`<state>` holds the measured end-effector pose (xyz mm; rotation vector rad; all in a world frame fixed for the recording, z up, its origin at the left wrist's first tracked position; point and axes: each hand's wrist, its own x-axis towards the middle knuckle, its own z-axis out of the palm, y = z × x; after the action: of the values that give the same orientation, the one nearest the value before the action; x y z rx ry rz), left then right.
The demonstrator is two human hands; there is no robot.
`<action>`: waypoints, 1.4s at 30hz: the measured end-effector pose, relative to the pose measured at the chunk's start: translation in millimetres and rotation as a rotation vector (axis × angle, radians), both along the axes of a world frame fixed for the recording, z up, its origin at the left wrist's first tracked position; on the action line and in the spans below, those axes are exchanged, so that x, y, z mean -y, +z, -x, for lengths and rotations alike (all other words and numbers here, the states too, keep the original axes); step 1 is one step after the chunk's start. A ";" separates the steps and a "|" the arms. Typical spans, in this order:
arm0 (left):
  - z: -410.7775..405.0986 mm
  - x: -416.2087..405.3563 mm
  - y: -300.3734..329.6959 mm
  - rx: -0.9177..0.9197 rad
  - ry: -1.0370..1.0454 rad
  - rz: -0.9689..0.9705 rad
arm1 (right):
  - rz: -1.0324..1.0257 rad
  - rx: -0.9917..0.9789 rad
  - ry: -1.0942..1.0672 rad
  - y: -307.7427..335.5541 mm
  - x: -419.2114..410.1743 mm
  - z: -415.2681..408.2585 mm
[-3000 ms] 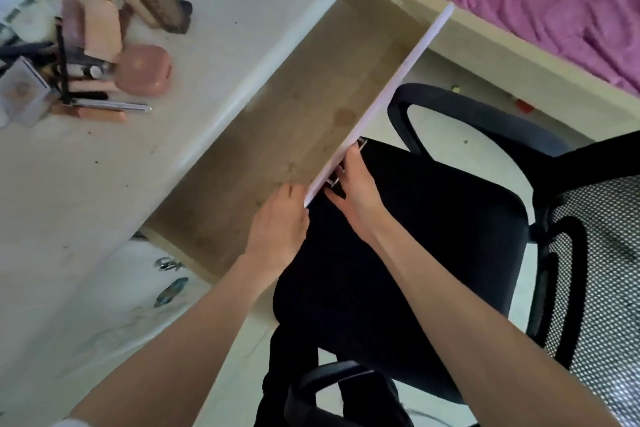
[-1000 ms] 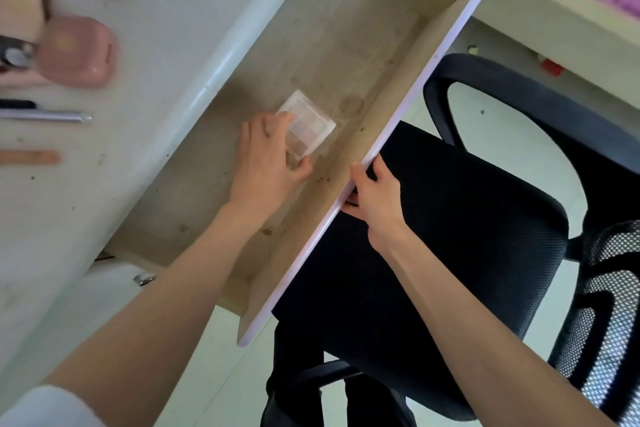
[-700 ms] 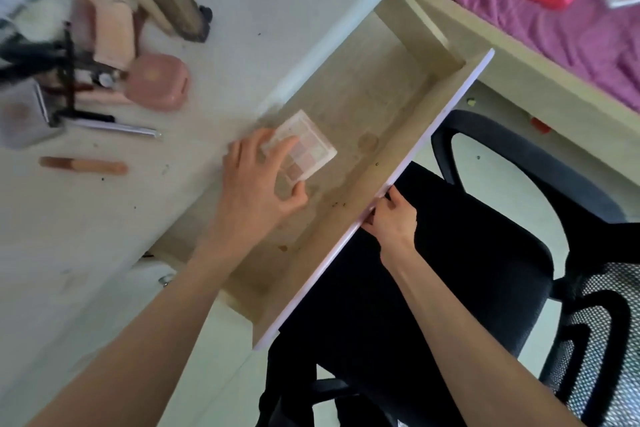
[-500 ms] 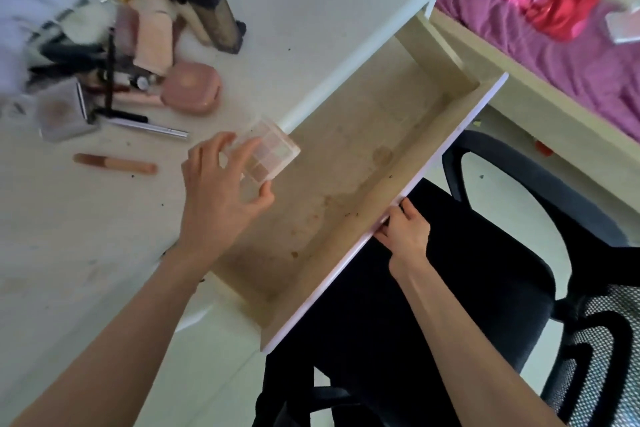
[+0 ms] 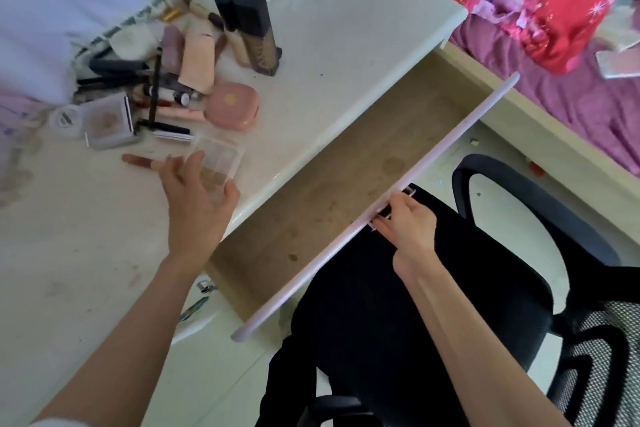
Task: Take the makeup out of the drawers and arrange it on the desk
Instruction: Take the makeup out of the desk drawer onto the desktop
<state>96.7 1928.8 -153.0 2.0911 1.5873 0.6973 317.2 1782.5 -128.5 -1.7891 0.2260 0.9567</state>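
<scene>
The left hand (image 5: pixel 199 204) pinched the clear square eyeshadow palette (image 5: pixel 216 163) over the white desk (image 5: pixel 329 55), apparently to place it; the right hand (image 5: pixel 408 225) gripped the empty wooden drawer's (image 5: pixel 346 191) handle.

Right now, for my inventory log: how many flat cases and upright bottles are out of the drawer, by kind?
Pink compact: 1
Clear blush case: 1
Clear palette, held in the left hand: 1
Bottles, upright, black caps: 2, one square-capped, one round-capped
Total: 5
</scene>
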 end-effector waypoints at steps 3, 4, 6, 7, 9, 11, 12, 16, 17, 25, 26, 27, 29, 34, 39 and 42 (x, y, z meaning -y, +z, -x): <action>2.0 -12.6 1.3 0.066 -0.017 0.012 | -0.002 0.018 0.001 1.1 -13.3 4.1; 3.5 -15.3 2.0 0.092 -0.025 0.015 | -0.011 0.017 0.004 1.7 -17.5 5.0; 6.7 -18.2 3.8 0.147 -0.026 -0.010 | -0.037 0.020 0.020 3.3 -29.7 7.0; 8.9 -18.4 5.8 0.156 0.006 -0.025 | -0.048 0.020 0.040 4.2 -38.9 8.2; 14.5 -15.5 12.1 0.140 0.110 -0.034 | -0.064 -0.003 0.084 7.2 -61.3 11.1; 26.4 -7.8 16.4 0.077 0.157 -0.056 | -0.105 -0.064 0.089 13.2 -82.5 17.6; 35.0 -3.9 17.5 0.019 0.160 -0.080 | -0.128 -0.085 0.085 14.5 -91.0 21.6; 70.9 9.5 18.6 -0.206 0.222 -0.088 | -0.149 -0.103 0.059 12.0 -101.4 36.1; 77.9 11.4 17.7 -0.250 0.228 -0.080 | -0.148 -0.109 0.068 13.2 -101.4 39.1; 75.9 -5.7 8.8 -0.325 0.195 0.040 | -0.152 -0.148 0.143 4.4 -105.2 67.5; 72.8 -10.4 8.9 -0.325 0.189 0.046 | -0.151 -0.156 0.158 -0.8 -105.1 71.2; 69.7 -14.7 8.8 -0.333 0.187 0.052 | -0.151 -0.141 0.184 -2.8 -103.9 75.2; 65.4 -21.6 8.4 -0.377 0.177 0.060 | -0.117 -0.072 0.277 -0.1 -101.9 79.5; 66.7 -28.0 16.8 -0.480 0.062 0.180 | -0.015 0.004 0.481 12.0 -101.1 78.6; 88.4 -10.6 43.6 -0.526 -0.071 0.277 | 0.038 0.361 0.836 36.1 -73.9 84.2; 96.0 14.3 78.7 -0.478 -0.052 0.212 | 0.006 0.644 1.031 66.8 -54.4 88.4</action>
<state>0.8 1914.5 -74.4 2.2316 1.7439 -0.0029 228.8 1836.9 -61.7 -2.1142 -1.1943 0.9597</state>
